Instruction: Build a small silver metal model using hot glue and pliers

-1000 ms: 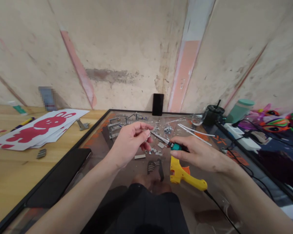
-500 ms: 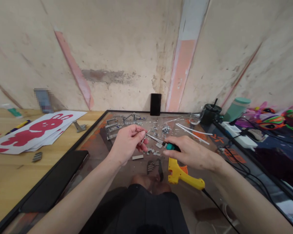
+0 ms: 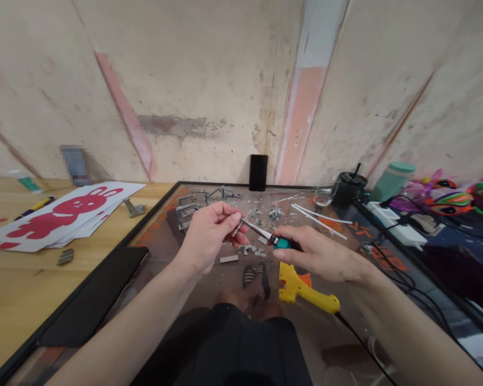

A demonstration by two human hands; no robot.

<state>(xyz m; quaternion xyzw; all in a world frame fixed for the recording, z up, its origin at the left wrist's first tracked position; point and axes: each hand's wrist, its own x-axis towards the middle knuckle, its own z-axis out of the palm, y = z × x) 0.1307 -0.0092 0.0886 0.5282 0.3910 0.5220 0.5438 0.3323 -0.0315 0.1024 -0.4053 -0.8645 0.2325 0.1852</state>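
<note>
My left hand [image 3: 207, 236] pinches a small silver-grey piece [image 3: 236, 229] between thumb and fingertips, over the middle of the glass tabletop. My right hand [image 3: 320, 251] is wrapped round the teal and black handle of long-nose pliers [image 3: 265, 234]. The pliers' narrow metal jaws point left, and their tip meets the left fingertips at the small piece. Whether the jaws grip it cannot be made out. Under the hands lie several small grey pieces [image 3: 247, 250] and a flat grey strip [image 3: 229, 259].
A yellow glue gun [image 3: 306, 292] lies below my right hand, its cord trailing forward. Grey assembled frames [image 3: 187, 209], white glue sticks [image 3: 326, 222] and an upright phone [image 3: 258, 172] are farther back. A black tablet-like slab [image 3: 94, 300] is at left, a power strip [image 3: 398, 224] at right.
The pliers' jaws have turned and sit slightly lower at the tool end. The small piece in my left fingers has shifted a little. The whole view has moved slightly.
</note>
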